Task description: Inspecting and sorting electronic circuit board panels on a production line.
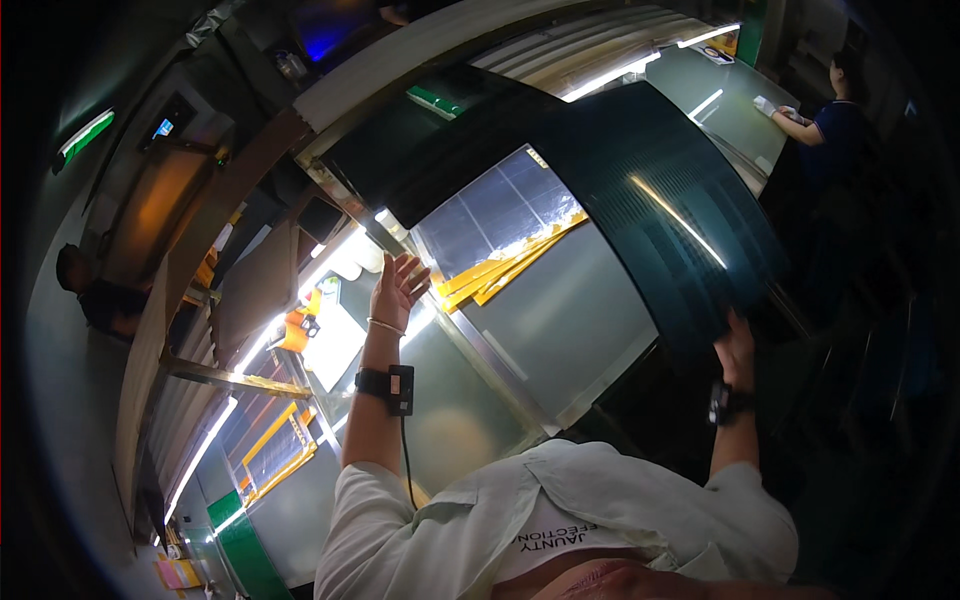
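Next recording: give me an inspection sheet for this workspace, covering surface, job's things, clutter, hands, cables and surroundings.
Surface: glossy grey glass table, with ceiling lights reflected in it.
Job's things: large dark green sheet, lifted and bowed over the table; grey gridded panel showing under it.
Clutter: yellow strips lying at the panel's near edge.
Hands: left hand open, raised, holding nothing; right hand has a grip on the sheet's near edge.
Cables: black cable hanging from the left wristband.
Surroundings: another person at a far table; a further person at left.
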Action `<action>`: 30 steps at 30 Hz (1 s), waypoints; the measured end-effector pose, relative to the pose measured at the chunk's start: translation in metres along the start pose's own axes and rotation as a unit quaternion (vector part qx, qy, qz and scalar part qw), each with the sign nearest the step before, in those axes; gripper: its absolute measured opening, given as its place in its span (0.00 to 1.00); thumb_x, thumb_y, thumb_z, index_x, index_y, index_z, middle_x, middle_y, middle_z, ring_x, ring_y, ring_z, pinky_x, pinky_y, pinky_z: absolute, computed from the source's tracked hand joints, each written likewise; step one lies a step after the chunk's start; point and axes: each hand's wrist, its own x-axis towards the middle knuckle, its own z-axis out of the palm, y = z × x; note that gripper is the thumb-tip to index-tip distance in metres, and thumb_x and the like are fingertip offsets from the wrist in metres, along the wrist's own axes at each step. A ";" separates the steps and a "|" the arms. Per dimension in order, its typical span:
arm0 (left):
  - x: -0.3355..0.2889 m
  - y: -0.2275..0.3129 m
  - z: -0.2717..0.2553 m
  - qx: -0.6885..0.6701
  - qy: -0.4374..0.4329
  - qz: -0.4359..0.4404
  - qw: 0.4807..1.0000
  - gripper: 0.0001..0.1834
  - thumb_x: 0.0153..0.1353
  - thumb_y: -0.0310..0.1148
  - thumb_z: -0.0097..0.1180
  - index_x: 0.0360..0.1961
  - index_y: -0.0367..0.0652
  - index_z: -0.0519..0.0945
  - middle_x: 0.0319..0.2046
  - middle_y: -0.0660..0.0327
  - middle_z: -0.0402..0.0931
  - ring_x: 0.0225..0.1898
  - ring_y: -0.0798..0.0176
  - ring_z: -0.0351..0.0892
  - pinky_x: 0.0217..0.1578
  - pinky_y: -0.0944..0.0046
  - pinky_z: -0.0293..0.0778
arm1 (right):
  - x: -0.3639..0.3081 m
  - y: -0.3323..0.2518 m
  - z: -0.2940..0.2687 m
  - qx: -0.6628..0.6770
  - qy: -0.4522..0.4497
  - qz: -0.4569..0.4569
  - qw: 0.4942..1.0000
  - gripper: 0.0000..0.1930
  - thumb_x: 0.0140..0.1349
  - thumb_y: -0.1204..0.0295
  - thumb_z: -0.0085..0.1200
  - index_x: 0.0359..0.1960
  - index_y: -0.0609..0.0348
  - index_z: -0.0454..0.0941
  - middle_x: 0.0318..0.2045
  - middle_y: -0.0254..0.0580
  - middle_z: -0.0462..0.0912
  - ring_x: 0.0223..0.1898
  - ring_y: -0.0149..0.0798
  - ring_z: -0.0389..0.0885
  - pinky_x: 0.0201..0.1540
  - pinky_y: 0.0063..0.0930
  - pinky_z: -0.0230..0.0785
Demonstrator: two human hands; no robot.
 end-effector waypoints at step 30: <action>0.111 -0.136 0.031 0.822 -0.079 0.105 0.555 0.37 0.53 0.59 0.46 0.63 0.62 0.55 0.66 0.57 0.37 0.67 0.46 0.32 0.59 0.37 0.40 | 0.465 0.101 0.082 -0.686 -0.171 -0.059 0.705 0.21 0.58 0.62 0.51 0.50 0.62 0.70 0.39 0.46 0.78 0.38 0.36 0.77 0.43 0.29 0.69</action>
